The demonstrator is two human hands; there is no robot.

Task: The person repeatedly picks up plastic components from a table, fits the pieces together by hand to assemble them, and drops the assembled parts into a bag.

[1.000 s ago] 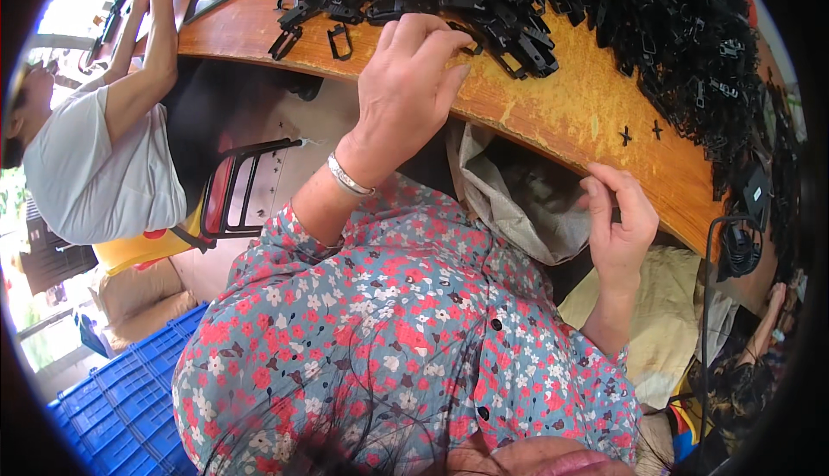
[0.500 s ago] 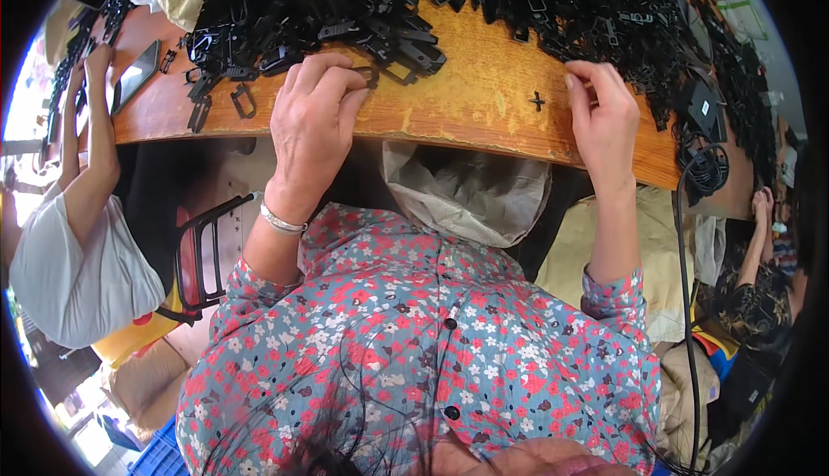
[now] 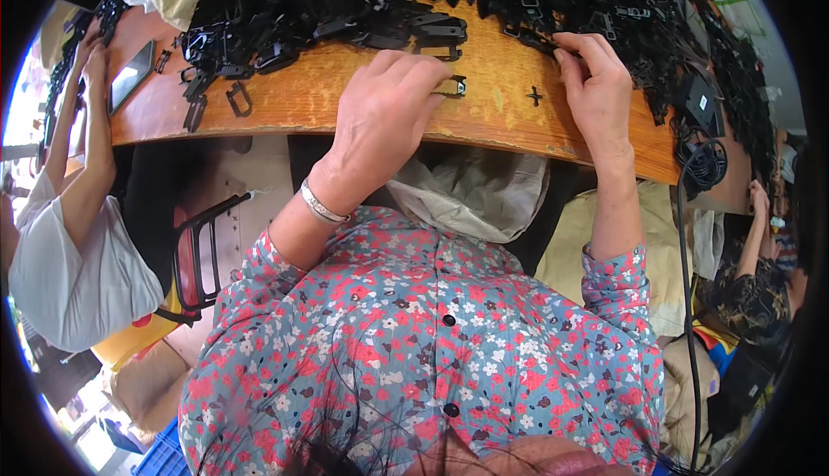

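My left hand [image 3: 384,104] is closed over the front of the wooden table. Its thumb and fingers pinch a small black frame-shaped part [image 3: 458,86], mostly hidden by the fingertips. Farther right, my right hand [image 3: 598,83] reaches to the edge of the heap, thumb and forefinger closing on the end of a narrow black part [image 3: 542,42]. A tiny black cross-shaped piece [image 3: 535,95] lies on the wood between my hands. Just beyond the left fingertips, a flat black part with a rectangular opening [image 3: 440,51] rests on the table.
Large heaps of black parts [image 3: 285,9] cover the table's far side. An open pale sack [image 3: 484,199] hangs below its front edge [image 3: 484,142]. A black cable [image 3: 685,286] drops at the right. Co-workers sit at left [image 3: 86,251] and far right [image 3: 751,295].
My left hand has moved right along the table with the small black part. My right hand has gone slightly farther out, to the heap's edge, onto a narrow black part.
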